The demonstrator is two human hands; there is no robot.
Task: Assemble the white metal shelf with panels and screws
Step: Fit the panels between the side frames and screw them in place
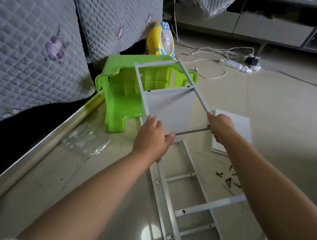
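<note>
— So, what are the hands doing?

— Both grip a white metal frame (190,92) held up off the floor. The left hand (152,137) holds its near left corner, thumb curled over the near crossbar and the fingers hidden behind. The right hand (220,127) is wrapped round the right rail where the near crossbar meets it.

— And the panel?

— A white panel (168,111) sits inside the frame between the two hands, filling the near bay. The far bay is open, and a green plastic stool (120,93) lying on its side shows through it, just beyond the left hand.

— Where are the other shelf parts?

— Below both forearms a second white frame (179,211) lies flat on the floor tiles (288,110), with several crossbars and screw holes. Under and beyond the right hand a loose white panel (241,126) lies flat. Near the right forearm, on its outer side, dark screws (228,179) are scattered.

— Anything to the left?

— Near the left forearm, a clear plastic bag (85,139) lies beside a shiny metal rail (36,147) at the foot of a sofa with a grey quilted cover (27,38) with purple flowers.

— Further out?

— Past the stool stands a yellow cartoon fan (162,39). Beyond the right hand, a white power strip (231,64) with tangled cables lies before a grey cabinet (270,29).

— Any writing or brand?

— None that I can read.
</note>
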